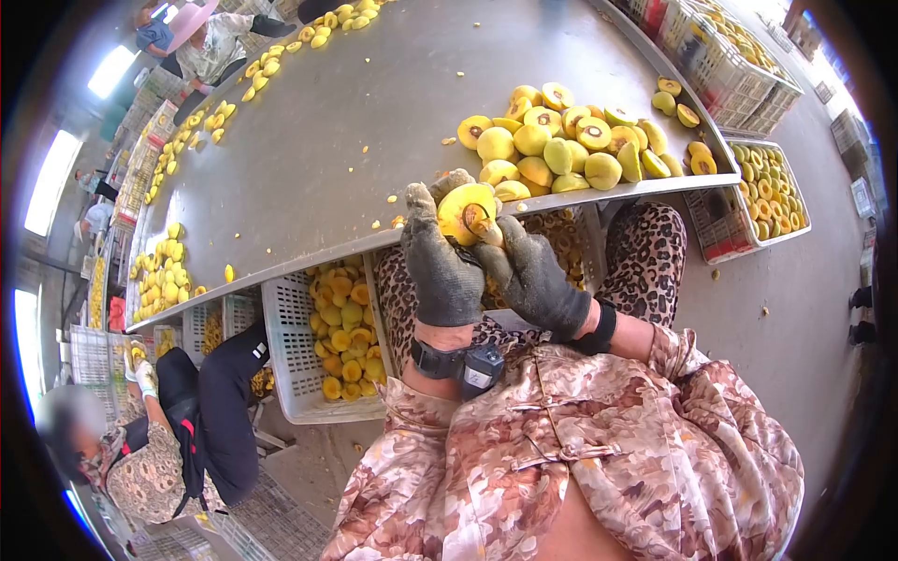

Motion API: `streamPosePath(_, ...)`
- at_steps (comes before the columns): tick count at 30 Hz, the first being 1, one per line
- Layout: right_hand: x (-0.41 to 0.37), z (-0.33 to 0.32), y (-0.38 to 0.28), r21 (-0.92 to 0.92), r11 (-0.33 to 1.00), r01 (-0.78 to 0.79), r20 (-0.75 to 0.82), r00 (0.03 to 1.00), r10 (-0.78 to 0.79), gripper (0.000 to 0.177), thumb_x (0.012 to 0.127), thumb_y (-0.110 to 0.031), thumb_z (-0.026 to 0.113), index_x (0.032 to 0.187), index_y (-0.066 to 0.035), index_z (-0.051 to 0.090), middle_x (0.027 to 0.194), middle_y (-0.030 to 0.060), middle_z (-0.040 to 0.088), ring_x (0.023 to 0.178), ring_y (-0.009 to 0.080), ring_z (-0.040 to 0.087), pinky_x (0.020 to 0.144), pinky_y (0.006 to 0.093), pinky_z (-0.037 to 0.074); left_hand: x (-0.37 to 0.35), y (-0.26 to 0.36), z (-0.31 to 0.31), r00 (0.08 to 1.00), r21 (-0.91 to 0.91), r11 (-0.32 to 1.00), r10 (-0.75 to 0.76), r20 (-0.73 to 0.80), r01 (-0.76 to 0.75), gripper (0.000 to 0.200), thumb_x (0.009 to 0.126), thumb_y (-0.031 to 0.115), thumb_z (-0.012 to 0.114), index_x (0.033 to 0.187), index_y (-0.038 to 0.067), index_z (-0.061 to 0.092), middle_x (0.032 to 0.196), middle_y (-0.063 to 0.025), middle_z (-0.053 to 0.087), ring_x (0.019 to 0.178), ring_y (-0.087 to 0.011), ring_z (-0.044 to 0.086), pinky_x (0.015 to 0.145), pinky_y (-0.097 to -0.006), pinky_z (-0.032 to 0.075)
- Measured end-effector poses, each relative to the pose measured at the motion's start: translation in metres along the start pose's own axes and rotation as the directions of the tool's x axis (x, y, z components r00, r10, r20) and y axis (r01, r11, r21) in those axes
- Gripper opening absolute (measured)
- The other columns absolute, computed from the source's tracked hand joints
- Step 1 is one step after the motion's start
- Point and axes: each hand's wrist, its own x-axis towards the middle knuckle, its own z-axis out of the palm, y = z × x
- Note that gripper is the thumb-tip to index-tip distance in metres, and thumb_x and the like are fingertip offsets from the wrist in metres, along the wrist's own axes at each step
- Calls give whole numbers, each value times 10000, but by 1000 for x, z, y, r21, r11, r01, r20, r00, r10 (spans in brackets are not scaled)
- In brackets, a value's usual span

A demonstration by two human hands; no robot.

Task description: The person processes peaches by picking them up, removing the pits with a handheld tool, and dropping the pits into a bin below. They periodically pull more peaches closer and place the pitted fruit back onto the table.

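A halved yellow peach [456, 211], cut face up with a brown pit hollow, sits in my left hand [443, 280] above the table's near edge. Dark, dusty gloves cover both hands. My right hand [543, 280] is closed against the peach's right side. Something small and pale shows at its fingertips, over the pit hollow; whether it is a tool's end cannot be made out. Just beyond my hands, a pile of peach halves [531, 140] lies on the metal table [355, 122], some with pits still in them.
Below the table stands a white crate [292, 327] of peach halves, left of my legs. Another full crate [720, 220] is at the right, near stacked crates [730, 79]. A co-worker [159, 458] sits at the left; others are farther back. More peach halves [166, 266] line the table's left side.
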Motion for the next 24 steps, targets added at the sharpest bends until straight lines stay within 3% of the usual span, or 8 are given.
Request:
streamPosePath(11, 6, 1, 7, 40, 999, -17, -18, 1000, 18, 291, 1056, -257, 565, 972, 21, 587, 781, 236, 668, 728, 424, 657, 635, 463, 494, 11, 0, 8, 998, 45, 998, 54, -39, -53, 518, 1098, 462, 432, 1120, -16, 631, 1023, -174, 677, 918, -301, 685, 829, -392, 593)
streamPosePath(16, -3, -1, 12, 249, 966, -75, -33, 996, 86, 335, 1061, -279, 569, 1027, 52, 612, 783, 162, 691, 711, 248, 640, 669, 407, 500, 12, -12, 17, 991, 46, 995, 93, -101, -88, 425, 1074, 350, 526, 970, -33, 679, 941, -134, 713, 857, -233, 692, 799, -356, 597)
streamPosePath(18, -7, -1, 17, 264, 962, -72, -54, 995, 89, 333, 1062, -317, 572, 974, 0, 625, 698, 67, 643, 583, 175, 581, 549, 340, 467, 12, -15, 20, 988, 140, 984, 128, -89, -115, 405, 1072, 331, 530, 953, -25, 683, 886, -130, 715, 803, -223, 694, 754, -353, 603)
streamPosePath(19, -11, -10, 20, 514, 813, -273, 158, 962, 223, 329, 1061, -334, 574, 950, -29, 621, 673, 33, 607, 540, 142, 533, 504, 311, 428, 13, -18, 20, 986, 177, 975, 148, -75, -133, 418, 1072, 348, 534, 912, -12, 675, 838, -139, 711, 756, -238, 700, 716, -360, 605)
streamPosePath(21, -14, -41, 11, 718, 264, -644, 599, 765, 237, 326, 1058, -369, 576, 903, -85, 615, 624, -36, 535, 454, 76, 437, 414, 254, 350, 13, -11, 25, 983, 145, 989, -42, 181, 16, 442, 1074, 372, 525, 888, -4, 664, 832, -146, 710, 746, -251, 704, 705, -356, 604)
streamPosePath(22, -17, -39, 21, 720, 262, -643, 607, 766, 214, 321, 1057, -381, 576, 888, -109, 604, 617, -56, 501, 435, 56, 393, 393, 236, 304, 9, -5, 26, 950, 144, 986, -122, 289, 83, 455, 1076, 385, 521, 876, 0, 659, 829, -150, 709, 740, -257, 705, 700, -354, 603)
streamPosePath(23, -20, -31, 40, 722, 257, -642, 616, 766, 184, 318, 1056, -393, 575, 873, -133, 593, 610, -76, 467, 416, 37, 348, 372, 219, 259, 3, -3, 31, 945, 229, 970, -143, 296, 75, 556, 1096, 495, 399, 910, 28, 638, 773, -158, 681, 728, -245, 670, 699, -359, 570)
streamPosePath(24, -21, -28, 43, 705, 304, -641, 626, 764, 158, 322, 1052, -400, 581, 873, -133, 596, 607, -82, 456, 421, 35, 344, 377, 219, 256, 2, -1, 31, 948, 231, 966, -176, 265, 115, 554, 1095, 502, 400, 917, 32, 634, 781, -155, 682, 727, -250, 671, 701, -359, 570)
